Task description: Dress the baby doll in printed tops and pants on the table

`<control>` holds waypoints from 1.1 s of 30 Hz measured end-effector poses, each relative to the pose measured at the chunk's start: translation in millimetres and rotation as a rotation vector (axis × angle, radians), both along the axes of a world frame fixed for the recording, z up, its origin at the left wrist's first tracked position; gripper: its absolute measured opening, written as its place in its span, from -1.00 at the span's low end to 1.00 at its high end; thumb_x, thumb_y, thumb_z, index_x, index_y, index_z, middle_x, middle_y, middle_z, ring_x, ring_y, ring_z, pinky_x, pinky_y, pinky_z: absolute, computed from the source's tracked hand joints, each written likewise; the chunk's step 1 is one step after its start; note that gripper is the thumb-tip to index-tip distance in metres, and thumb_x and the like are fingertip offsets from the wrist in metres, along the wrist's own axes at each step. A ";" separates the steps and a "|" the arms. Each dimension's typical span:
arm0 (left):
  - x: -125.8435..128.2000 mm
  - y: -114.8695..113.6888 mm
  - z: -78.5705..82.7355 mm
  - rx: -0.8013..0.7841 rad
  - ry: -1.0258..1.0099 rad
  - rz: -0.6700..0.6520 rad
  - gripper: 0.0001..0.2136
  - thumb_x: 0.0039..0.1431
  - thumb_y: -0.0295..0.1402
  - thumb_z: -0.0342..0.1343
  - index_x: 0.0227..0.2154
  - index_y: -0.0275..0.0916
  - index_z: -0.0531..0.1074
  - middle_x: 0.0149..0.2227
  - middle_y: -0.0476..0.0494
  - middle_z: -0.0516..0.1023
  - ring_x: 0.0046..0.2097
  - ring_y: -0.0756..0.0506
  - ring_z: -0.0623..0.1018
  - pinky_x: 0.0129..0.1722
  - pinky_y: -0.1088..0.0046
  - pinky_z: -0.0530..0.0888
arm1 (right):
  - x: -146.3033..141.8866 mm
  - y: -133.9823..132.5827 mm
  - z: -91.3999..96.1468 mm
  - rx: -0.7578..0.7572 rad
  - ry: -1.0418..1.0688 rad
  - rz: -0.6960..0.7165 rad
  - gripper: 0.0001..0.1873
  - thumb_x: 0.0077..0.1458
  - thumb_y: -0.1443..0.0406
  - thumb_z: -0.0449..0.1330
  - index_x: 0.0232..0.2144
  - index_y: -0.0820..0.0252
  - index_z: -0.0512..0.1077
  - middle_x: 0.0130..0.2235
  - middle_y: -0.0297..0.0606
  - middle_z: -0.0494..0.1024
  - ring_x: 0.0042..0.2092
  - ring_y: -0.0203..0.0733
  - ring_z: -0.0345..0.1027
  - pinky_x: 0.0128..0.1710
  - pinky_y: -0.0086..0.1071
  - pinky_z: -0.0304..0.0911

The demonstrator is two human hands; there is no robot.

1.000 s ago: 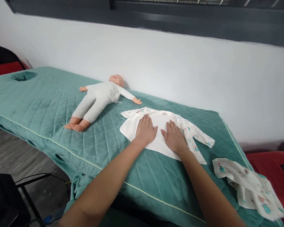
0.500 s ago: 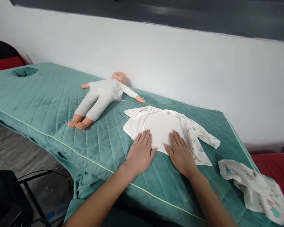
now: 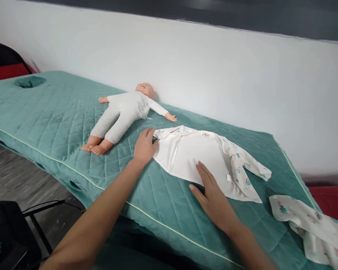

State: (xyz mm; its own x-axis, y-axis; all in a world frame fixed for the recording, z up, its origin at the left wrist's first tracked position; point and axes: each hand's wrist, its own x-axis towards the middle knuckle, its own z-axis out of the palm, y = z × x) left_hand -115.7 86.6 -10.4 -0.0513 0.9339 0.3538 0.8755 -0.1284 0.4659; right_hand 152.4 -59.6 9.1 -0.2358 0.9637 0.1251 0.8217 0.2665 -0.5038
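Note:
A white baby shirt with printed sleeves lies flat on the green quilted table. My left hand rests at the shirt's left edge, fingers together and touching the cloth there. My right hand lies flat and open on the shirt's near hem, fingers stretched out. A baby doll in a pale suit lies on its back just beyond my left hand, arms spread, head by the wall.
A second printed garment is crumpled at the table's right end. The white wall runs along the far side. A dark stool frame stands on the floor at the lower left. Red seating shows at the right.
Both hands slid down off the middle of the shirt. My left hand then moved out to the shirt's left edge, and my right hand stayed at the near hem.

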 end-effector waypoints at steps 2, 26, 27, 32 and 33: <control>-2.3 18.9 1.6 -0.036 -0.044 0.011 -0.61 0.31 -0.25 0.04 0.17 -0.13 0.38 0.19 -0.15 0.49 0.23 -0.20 0.43 0.24 0.26 0.38 | -10.8 26.0 7.3 -0.064 0.112 -0.054 -0.29 0.31 0.06 0.06 0.41 0.09 0.05 0.41 -0.10 0.18 0.40 -0.02 0.08 0.35 -0.05 0.14; 17.4 -14.3 8.5 -0.082 -0.134 -0.019 -0.77 0.22 -0.13 0.21 -0.40 -0.17 0.48 -0.17 -0.11 0.59 -0.03 -0.24 0.47 -0.01 0.17 0.33 | -52.5 191.2 -11.3 -0.076 0.850 -0.409 -0.72 -0.05 0.27 0.20 -0.22 0.15 0.51 -0.34 -0.42 0.34 -0.33 -0.30 0.44 -0.25 -0.36 0.53; 19.7 -20.7 7.9 -0.081 -0.148 -0.035 -0.83 0.21 -0.19 0.23 -0.38 -0.17 0.47 -0.18 -0.10 0.59 -0.04 -0.23 0.48 -0.01 0.18 0.33 | -51.8 190.8 -11.5 -0.070 0.876 -0.405 -0.72 -0.06 0.27 0.19 -0.23 0.15 0.51 -0.31 -0.41 0.34 -0.32 -0.31 0.44 -0.23 -0.34 0.53; 44.8 -51.9 5.3 0.056 -0.323 -0.132 -0.96 0.29 -0.42 0.09 -0.30 -0.18 0.40 -0.25 -0.06 0.56 -0.16 -0.11 0.51 -0.11 0.32 0.40 | -42.4 191.2 -12.1 -0.040 0.916 -0.391 -0.70 -0.08 0.26 0.16 -0.23 0.14 0.49 -0.23 -0.35 0.40 -0.29 -0.28 0.45 -0.27 -0.33 0.51; 52.5 -58.7 5.8 0.107 -0.354 -0.175 -0.95 0.32 -0.42 0.06 -0.28 -0.19 0.39 -0.25 -0.06 0.55 -0.18 -0.09 0.51 -0.13 0.35 0.41 | -38.8 192.4 -12.5 -0.028 0.879 -0.404 -0.68 -0.07 0.25 0.14 -0.21 0.14 0.50 -0.22 -0.33 0.44 -0.30 -0.26 0.45 -0.29 -0.32 0.50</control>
